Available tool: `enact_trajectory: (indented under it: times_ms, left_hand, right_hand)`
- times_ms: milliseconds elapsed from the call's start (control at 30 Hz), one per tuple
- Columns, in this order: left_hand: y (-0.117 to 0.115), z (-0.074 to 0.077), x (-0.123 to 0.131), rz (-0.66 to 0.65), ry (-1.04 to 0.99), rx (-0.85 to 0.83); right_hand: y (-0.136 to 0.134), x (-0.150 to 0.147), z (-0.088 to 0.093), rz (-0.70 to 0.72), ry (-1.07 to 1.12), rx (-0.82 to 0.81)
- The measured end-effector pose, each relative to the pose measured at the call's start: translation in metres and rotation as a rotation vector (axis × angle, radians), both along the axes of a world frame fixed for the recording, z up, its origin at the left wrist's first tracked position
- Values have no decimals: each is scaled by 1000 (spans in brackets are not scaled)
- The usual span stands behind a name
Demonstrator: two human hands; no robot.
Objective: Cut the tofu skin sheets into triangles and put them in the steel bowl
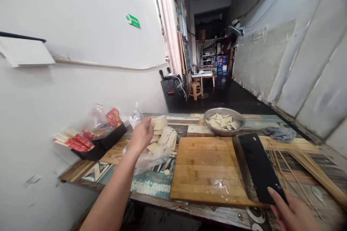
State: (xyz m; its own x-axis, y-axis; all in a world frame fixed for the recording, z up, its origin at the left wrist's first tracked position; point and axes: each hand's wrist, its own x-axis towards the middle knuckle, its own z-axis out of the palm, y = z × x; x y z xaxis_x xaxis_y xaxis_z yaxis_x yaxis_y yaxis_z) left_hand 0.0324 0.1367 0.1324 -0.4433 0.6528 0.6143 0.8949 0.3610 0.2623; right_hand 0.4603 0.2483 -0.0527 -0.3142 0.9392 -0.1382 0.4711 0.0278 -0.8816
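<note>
My left hand (142, 135) pinches a pale, thin slice (159, 122), apparently of tofu, above an opened clear plastic bag (151, 163). More such slices (168, 139) lie stacked in the bag. At the lower right, my right hand (294, 209) is closed around the near end of a black cleaver (256, 164); its handle is mostly hidden by the fingers. The blade rests along the right side of a wooden cutting board (203, 166), which has wet spots. Behind the board stands a metal bowl (238, 127) with cut pale triangles (221, 121) in it.
Thin wooden skewers (317, 169) lie right of the cleaver, near a crumpled grey-blue cloth or bag (280, 134). A black box (108, 140) with red-wrapped chopsticks (74, 140) and packets stands left against the wall. A small pale scrap (167, 172) lies on the patterned table (148, 187).
</note>
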Motion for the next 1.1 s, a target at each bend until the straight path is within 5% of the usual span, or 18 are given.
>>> enact_trajectory:
  times_ms: [100,233,400,600,800,1100]
  left_hand:
    - [35,-22,39,-242,125,-34]
    - [69,-80,79,-535,341,-47]
    - [60,-130,94,-771,574,-227]
    - [28,-135,117,-799,686,-141]
    - [23,-148,168,-854,685,-194]
    - [-6,-159,149,-899,492,-137]
  right_hand:
    - [-4,-5,12,16,57,-57]
    - [-7,-6,24,39,107,-48]
    - [-13,-5,40,98,156,-73]
    - [-11,-4,50,137,71,-59]
    - [-4,2,88,354,-445,427]
    - [-5,-6,119,680,-706,608]
